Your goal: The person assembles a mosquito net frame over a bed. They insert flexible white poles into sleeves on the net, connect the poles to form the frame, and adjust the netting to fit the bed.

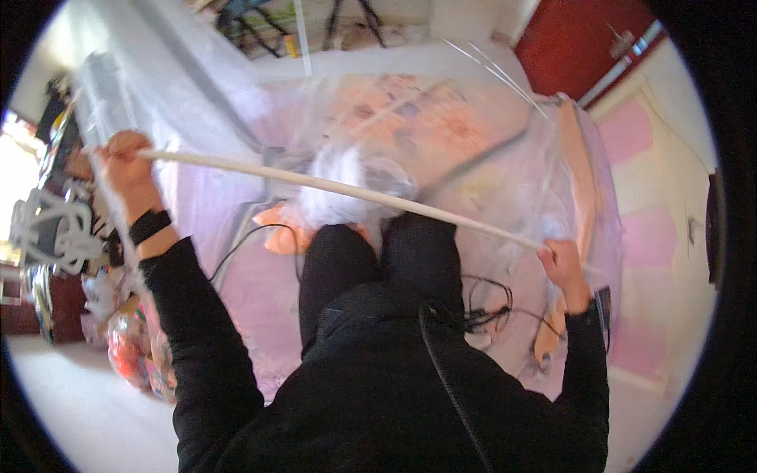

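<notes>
A long, thin white pole (339,187) slants across the view in front of me, its left end higher in the picture. My left hand (128,169) is closed around the pole near its left end. Toward the other end, my right hand (561,266) grips it with the fingers wrapped round. Sheer white netting (335,177) lies bunched just beyond my knees, behind the pole. More of this see-through fabric rises at the far left. Under it spreads a bed (264,335) with a pink cover and large orange flowers.
Black cables (493,311) lie on the bed by my right leg. Thin light rods (497,71) slant at the far right, near a red-brown door (576,47). A white and pink cabinet (654,229) stands at right. Clutter and a plastic bag with red contents (130,347) sit at left.
</notes>
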### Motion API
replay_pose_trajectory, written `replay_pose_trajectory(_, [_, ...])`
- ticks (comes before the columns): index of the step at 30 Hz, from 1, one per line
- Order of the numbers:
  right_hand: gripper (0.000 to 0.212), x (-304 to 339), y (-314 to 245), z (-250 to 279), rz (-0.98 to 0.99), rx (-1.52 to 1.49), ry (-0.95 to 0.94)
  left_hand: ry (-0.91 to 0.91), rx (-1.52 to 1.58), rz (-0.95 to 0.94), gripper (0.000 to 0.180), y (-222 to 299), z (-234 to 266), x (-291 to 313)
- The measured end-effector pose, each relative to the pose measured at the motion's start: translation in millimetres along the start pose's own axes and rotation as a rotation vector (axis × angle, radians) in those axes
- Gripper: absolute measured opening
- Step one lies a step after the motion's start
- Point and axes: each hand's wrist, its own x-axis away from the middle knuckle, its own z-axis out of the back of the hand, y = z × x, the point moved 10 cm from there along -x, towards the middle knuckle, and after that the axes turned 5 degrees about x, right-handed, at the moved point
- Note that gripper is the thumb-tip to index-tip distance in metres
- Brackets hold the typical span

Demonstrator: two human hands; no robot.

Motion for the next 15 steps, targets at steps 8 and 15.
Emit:
replay_pose_trajectory(8, [0.054, -36.4, -57.9, 68.2, 0.214, 0.136, 0.326, 0.236, 0.135, -0.058, 0.057, 70.9, 100.0, 23.1])
replay_pose_trajectory(15, [0.032, -66.2, -132.7, 74.3, 0.377, 0.026, 0.322, 0.448, 0.035, -0.203, 0.052, 96.9, 157.3, 90.7])
